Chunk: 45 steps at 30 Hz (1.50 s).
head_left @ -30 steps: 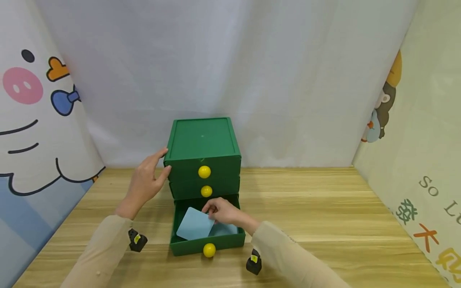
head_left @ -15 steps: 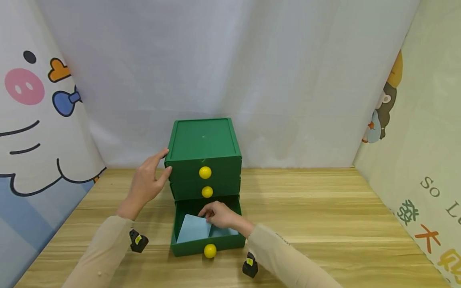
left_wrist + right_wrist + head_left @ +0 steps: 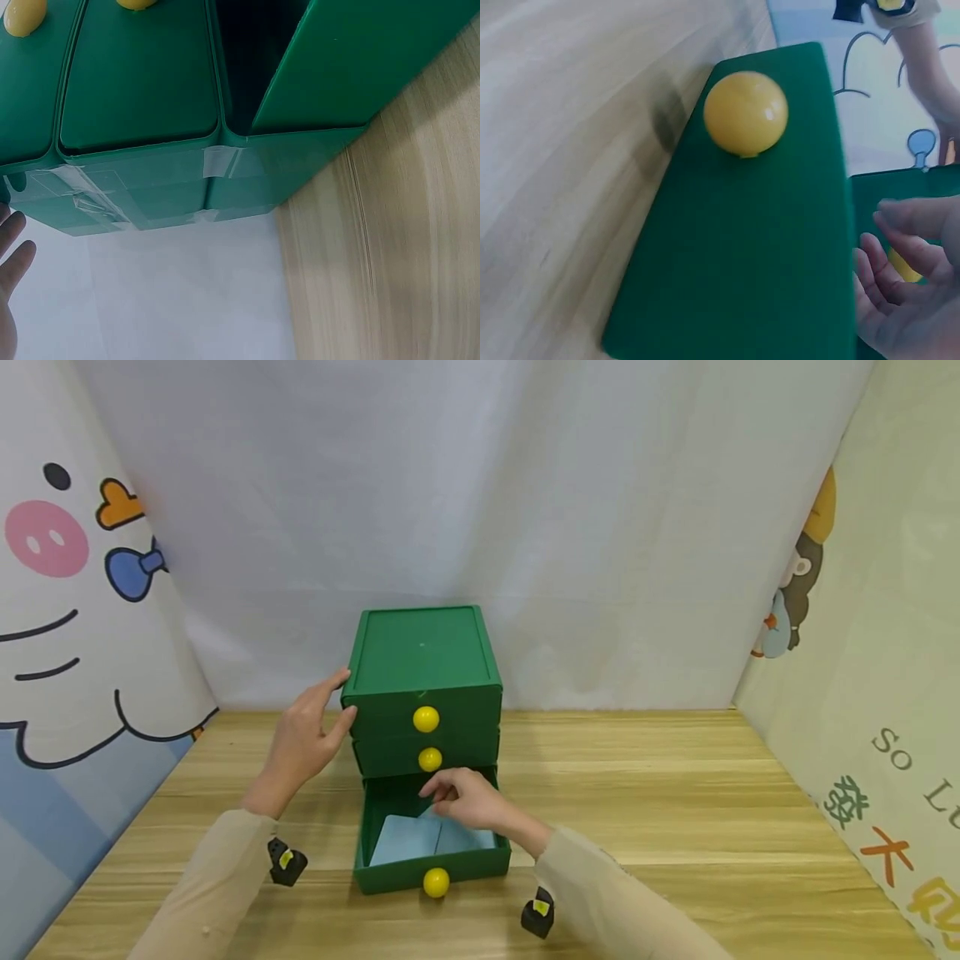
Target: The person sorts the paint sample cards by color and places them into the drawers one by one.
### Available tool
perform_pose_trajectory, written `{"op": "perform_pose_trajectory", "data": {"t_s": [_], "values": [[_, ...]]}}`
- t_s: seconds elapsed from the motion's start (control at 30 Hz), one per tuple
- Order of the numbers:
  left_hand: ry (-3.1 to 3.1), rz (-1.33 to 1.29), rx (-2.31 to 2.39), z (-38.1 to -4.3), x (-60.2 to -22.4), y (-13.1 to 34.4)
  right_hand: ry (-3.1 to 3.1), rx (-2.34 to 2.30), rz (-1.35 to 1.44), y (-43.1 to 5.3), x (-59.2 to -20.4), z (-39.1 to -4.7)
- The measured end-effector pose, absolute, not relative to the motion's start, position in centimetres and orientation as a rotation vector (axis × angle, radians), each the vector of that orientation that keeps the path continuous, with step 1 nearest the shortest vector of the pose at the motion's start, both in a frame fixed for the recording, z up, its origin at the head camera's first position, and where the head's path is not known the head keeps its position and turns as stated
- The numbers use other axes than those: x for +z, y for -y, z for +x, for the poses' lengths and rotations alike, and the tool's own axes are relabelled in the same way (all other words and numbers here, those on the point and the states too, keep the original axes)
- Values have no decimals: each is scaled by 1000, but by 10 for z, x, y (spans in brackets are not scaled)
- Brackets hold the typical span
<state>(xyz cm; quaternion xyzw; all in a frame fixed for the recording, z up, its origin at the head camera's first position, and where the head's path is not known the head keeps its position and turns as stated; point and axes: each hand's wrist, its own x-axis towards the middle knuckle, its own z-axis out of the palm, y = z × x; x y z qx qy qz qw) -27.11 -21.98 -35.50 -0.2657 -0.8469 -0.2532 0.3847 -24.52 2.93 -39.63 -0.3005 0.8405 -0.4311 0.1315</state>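
A green three-drawer cabinet (image 3: 423,652) stands with its bottom drawer (image 3: 472,862) pulled out. Two light blue square cards lie in that drawer: a left card (image 3: 405,839) and a right card (image 3: 467,838), their edges meeting near the middle. My right hand (image 3: 468,800) hovers over the back of the drawer; the right wrist view shows its fingers loosely bent, thumb and fingertips apart from any card. My left hand (image 3: 303,739) rests its fingertips and thumb against the cabinet's upper left front edge, fingers fairly straight.
Yellow round knobs sit on the drawer fronts, such as the bottom knob (image 3: 437,882). The wood-grain table (image 3: 637,810) spreads on both sides. A pale curtain (image 3: 600,527) hangs behind the cabinet, with printed panels at either side. Clear tape (image 3: 97,195) runs along the cabinet's side.
The left card, tilted up in my right hand a second ago, has been lowered into the drawer and let go. My right hand has risen slightly. The left hand keeps its place.
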Motion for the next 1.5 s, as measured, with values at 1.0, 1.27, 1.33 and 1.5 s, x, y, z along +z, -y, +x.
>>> {"op": "perform_pose_trajectory", "data": {"t_s": [1.0, 1.27, 1.33, 1.5], "values": [[2145, -676, -649, -272, -356, 218, -2566, -1664, -517, -46, -433, -144], [2144, -676, -640, -273, -357, 219, -2638, -1589, -431, -37, -443, -144], [2142, -676, -643, -273, -356, 219, -2644, -1602, -401, -37, -444, -144], [2142, -679, -645, -273, -355, 219, -2604, -1702, -314, -37, -450, -142]]}}
